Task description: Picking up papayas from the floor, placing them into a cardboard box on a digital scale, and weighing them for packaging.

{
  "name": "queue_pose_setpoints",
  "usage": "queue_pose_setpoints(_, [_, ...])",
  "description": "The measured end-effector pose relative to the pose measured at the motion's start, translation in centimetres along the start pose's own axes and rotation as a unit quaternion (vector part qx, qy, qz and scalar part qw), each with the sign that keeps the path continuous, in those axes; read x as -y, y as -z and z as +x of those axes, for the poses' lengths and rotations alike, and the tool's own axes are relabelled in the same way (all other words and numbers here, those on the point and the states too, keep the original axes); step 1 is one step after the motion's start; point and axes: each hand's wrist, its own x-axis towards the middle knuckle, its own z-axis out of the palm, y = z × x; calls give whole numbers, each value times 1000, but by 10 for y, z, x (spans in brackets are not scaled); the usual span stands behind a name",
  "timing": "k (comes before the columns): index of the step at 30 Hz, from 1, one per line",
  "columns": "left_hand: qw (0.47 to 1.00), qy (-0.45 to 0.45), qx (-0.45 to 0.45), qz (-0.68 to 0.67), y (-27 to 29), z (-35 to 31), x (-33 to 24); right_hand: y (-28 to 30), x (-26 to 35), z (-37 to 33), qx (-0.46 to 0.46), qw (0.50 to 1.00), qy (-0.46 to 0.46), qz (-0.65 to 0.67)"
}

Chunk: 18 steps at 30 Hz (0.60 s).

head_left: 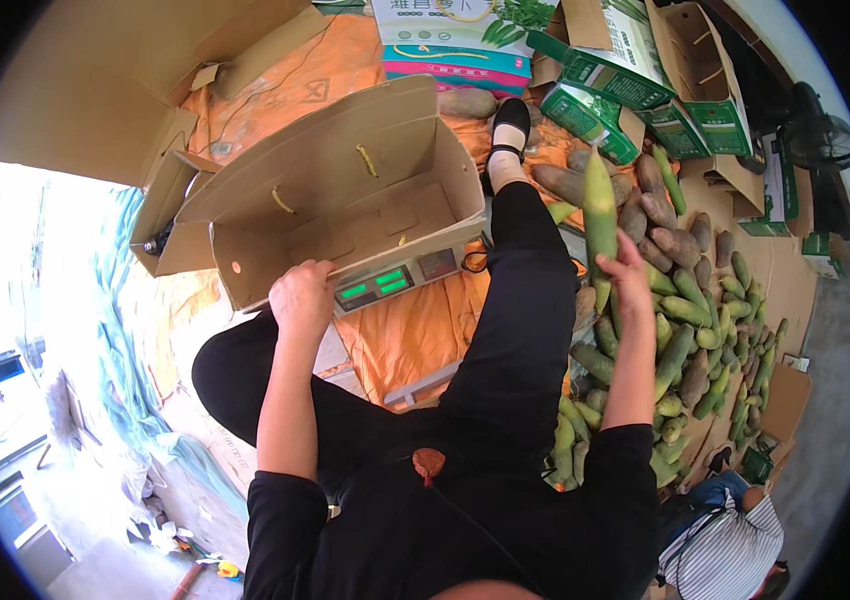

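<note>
An open cardboard box (415, 210) with yellow cord handles stands in front of me on a digital scale (373, 287) with lit green displays. My left hand (302, 298) is closed over the box's near rim. Inside, the visible part of its floor is bare cardboard. My right hand (629, 278) holds a long green radish (599, 205) upright by its lower end, to the right of my leg. Beyond and below that hand spreads a heap of green radishes (685, 310), several of them coated in brown soil.
Green-and-white cartons (625, 65) are piled at the far right. A white and blue carton (457, 40) stands at the far middle. Orange sheeting (400, 345) covers the ground. A person in a striped shirt (730, 545) is at lower right, and a black fan (820, 135) stands at right.
</note>
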Motion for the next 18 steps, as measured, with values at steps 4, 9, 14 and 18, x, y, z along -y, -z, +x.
queue_pose_setpoints(4, [1000, -13, -14, 4, -2, -4, 2, -39, 97, -22, 108, 982, 139, -69])
queue_pose_setpoints(9, [1000, -17, -14, 2, -1, -7, 2, -119, 162, -28, 299, 912, 215, -179])
queue_pose_setpoints(14, [1000, -16, 3, 11, 3, -6, -3, -215, 153, -5, 326, 787, 283, -440])
queue_pose_setpoints(18, [1000, 7, 21, 12, 6, -9, 0, -280, 126, 3, 330, 720, 256, -555])
